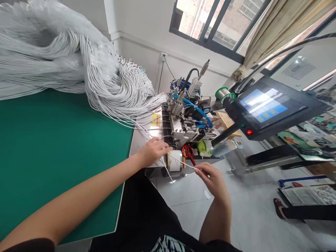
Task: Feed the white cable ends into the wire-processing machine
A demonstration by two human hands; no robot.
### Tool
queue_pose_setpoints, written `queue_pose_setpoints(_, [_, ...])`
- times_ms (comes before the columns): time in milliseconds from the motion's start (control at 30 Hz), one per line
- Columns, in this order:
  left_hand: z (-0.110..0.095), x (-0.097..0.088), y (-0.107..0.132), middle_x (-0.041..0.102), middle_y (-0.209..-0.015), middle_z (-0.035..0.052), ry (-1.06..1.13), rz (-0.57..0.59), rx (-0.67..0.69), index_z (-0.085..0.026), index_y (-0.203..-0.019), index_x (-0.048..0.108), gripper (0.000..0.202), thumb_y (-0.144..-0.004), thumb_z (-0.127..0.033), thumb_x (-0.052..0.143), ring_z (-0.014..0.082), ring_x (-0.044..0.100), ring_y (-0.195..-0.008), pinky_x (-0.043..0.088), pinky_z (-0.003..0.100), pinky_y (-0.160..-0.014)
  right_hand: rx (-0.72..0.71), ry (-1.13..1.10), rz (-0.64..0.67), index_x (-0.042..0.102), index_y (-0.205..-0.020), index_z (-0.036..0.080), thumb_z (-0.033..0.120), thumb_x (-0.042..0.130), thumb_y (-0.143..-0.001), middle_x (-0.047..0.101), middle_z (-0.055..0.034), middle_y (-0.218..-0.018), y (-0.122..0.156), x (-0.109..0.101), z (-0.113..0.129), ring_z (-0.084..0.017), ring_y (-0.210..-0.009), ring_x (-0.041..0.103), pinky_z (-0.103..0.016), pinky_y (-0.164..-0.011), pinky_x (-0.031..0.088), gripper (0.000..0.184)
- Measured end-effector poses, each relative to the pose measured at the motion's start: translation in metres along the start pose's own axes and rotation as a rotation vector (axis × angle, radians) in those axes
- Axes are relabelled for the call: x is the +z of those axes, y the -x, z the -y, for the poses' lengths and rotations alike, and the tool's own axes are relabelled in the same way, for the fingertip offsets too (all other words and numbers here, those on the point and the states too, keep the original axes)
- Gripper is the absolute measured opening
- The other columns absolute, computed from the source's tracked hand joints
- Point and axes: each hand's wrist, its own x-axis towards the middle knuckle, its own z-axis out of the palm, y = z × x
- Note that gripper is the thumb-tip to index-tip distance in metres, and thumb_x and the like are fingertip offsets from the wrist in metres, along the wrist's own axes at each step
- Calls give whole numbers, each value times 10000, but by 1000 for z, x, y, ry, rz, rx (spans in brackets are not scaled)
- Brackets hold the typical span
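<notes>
A thin white cable (182,162) runs between my two hands at the near end of a small wiring machine (181,122). My right hand (212,179) pinches its tip between thumb and forefinger. My left hand (155,151) is bent over the cable at the metal plate's corner, fingertips together on it; the exact grip is partly hidden. Below the left hand, another loose white cable end (169,175) hangs down. Beside the fingers sits a roll of white labels or tape (175,161). Several cables feed from the left into the machine's row of slots.
A large bundle of white cables (115,80) lies across the green table (52,140). Red-handled scissors (188,152) and a yellow-green tape roll (203,147) are by the machine. A touch screen (265,105) hangs at right, near a wire spool (224,95). Another person's foot (279,208) shows far right.
</notes>
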Motion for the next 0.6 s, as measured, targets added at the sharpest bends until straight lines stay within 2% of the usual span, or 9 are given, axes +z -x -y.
queue_pose_setpoints(100, [-5, -6, -3, 692, -912, 33, 34, -40, 183, -184, -1195, 558, 291, -944, -143, 418, 103, 599, -737, 430, 265, -707, 32, -220, -212, 682, -830, 195, 391, 665, -819, 639, -40, -755, -9, 13, -1, -151, -637, 538, -262, -575, 419, 197])
queue_pose_setpoints(200, [-9, -9, -4, 675, -787, 5, 35, -73, 218, -173, -1213, 539, 273, -961, -249, 466, 87, 555, -613, 405, 244, -602, 57, -419, -335, 680, -839, 184, 382, 707, -781, 661, -41, -764, -22, 32, -5, -159, -666, 572, -263, -595, 445, 208])
queue_pose_setpoints(367, [-8, -5, -4, 606, -615, -41, 14, -149, 208, -171, -1138, 572, 240, -950, -303, 503, 84, 490, -510, 342, 245, -526, 78, -567, -434, 709, -851, 159, 400, 709, -770, 681, -55, -761, -42, 56, -11, -164, -672, 599, -270, -602, 467, 254])
queue_pose_setpoints(600, [-6, -3, -2, 600, -587, -36, 34, -76, 94, -166, -1009, 595, 193, -973, -264, 431, 96, 515, -499, 311, 257, -497, 60, -555, -508, 709, -894, 143, 424, 657, -803, 676, -50, -756, -60, 73, -8, -155, -661, 590, -262, -587, 465, 299])
